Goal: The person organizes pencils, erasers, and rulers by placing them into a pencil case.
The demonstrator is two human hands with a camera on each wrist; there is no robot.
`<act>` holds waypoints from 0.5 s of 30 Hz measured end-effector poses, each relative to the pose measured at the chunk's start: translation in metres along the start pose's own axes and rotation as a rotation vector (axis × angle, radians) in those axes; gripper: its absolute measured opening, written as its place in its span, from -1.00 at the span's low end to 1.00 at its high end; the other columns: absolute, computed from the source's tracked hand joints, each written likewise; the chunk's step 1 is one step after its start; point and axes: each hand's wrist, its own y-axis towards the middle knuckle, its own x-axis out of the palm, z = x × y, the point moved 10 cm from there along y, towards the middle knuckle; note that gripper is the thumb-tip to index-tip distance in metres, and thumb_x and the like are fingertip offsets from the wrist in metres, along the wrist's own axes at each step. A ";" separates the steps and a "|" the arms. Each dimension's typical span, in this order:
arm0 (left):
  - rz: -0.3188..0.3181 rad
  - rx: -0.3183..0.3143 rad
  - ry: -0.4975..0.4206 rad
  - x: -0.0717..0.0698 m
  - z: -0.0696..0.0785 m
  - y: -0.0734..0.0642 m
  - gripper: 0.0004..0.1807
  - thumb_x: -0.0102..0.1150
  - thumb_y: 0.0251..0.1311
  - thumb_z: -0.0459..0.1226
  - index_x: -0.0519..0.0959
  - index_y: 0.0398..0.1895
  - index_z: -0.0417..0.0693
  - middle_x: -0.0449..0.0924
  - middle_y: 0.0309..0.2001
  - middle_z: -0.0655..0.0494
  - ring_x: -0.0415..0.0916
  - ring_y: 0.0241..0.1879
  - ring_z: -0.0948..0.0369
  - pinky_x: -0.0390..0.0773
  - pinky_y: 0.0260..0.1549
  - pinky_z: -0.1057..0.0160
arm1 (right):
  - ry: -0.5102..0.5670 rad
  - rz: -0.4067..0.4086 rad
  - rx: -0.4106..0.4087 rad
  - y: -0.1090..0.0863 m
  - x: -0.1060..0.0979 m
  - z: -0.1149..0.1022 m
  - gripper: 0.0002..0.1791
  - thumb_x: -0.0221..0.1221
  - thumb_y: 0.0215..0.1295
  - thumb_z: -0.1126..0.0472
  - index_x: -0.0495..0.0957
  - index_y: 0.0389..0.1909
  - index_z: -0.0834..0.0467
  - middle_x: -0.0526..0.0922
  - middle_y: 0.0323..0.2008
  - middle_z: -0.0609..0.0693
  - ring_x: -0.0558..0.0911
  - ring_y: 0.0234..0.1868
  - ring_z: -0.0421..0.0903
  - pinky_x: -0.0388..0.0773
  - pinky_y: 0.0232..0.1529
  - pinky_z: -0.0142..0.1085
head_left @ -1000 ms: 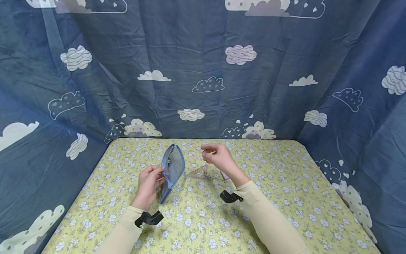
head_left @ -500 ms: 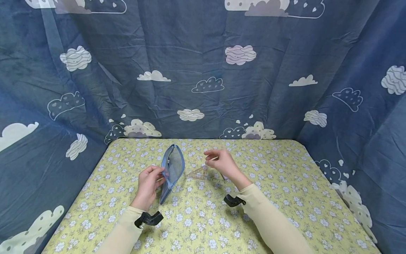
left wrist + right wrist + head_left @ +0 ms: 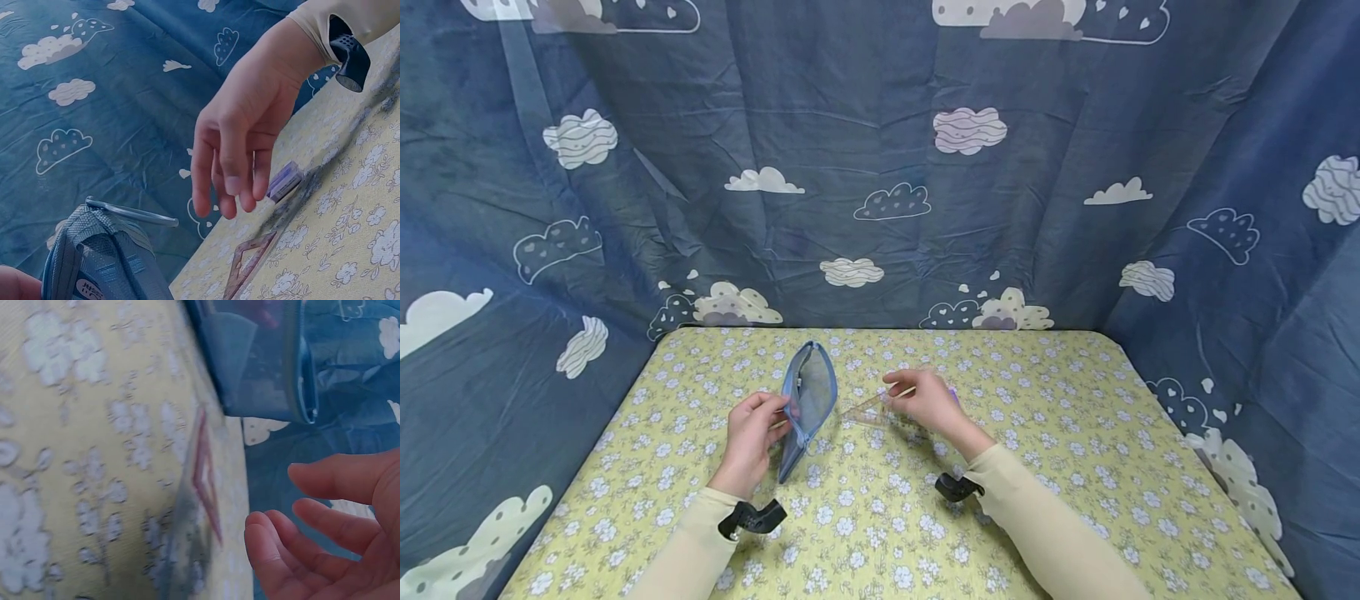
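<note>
My left hand (image 3: 751, 437) pinches the side of a blue mesh zip pouch (image 3: 817, 390), which stands with its mouth unzipped and gaping. In the left wrist view the pouch's zip pull (image 3: 134, 212) sticks out at the top. Over the table hovers my right hand (image 3: 927, 406), fingers loosely bent and nothing between them. Partly below it lies a clear triangular set square (image 3: 865, 412), whose inner cut-out edge looks reddish in the right wrist view. A small purple-and-white block (image 3: 285, 182), perhaps an eraser, lies beyond the set square; in the head view my right hand mostly hides it.
A yellow floral cloth (image 3: 850, 533) covers the table. Dark blue curtains (image 3: 865, 233) with cloud prints hang behind it and along both sides. Each wrist carries a black camera mount (image 3: 957, 487).
My right hand has come down and slightly nearer and to the right, now covering part of the set square. The left hand and the pouch have stayed put.
</note>
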 end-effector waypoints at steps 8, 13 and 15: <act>0.003 0.013 0.008 0.001 0.001 0.000 -0.87 0.25 0.28 -0.40 0.53 -0.42 -0.23 0.67 -0.37 -0.04 0.66 -0.36 0.10 0.69 -0.30 0.20 | 0.000 -0.080 -0.001 -0.003 0.014 0.010 -0.41 0.38 0.12 0.37 0.57 0.23 0.18 0.68 -0.11 0.12 0.68 -0.14 0.00 0.67 -0.26 -0.22; 0.004 0.003 0.011 0.000 -0.001 -0.001 -0.87 0.25 0.29 -0.39 0.53 -0.41 -0.19 0.67 -0.36 -0.03 0.66 -0.34 0.10 0.69 -0.29 0.18 | 0.012 -0.092 0.001 -0.006 0.018 0.016 -0.38 0.38 0.10 0.41 0.55 0.25 0.19 0.66 -0.13 0.12 0.66 -0.16 -0.01 0.66 -0.27 -0.23; 0.008 0.000 0.012 0.000 -0.001 -0.001 -0.87 0.25 0.29 -0.38 0.53 -0.41 -0.19 0.67 -0.36 -0.03 0.67 -0.34 0.09 0.69 -0.29 0.18 | 0.027 -0.092 0.003 -0.006 0.019 0.018 -0.38 0.39 0.11 0.42 0.54 0.26 0.19 0.65 -0.13 0.12 0.66 -0.17 -0.01 0.66 -0.27 -0.23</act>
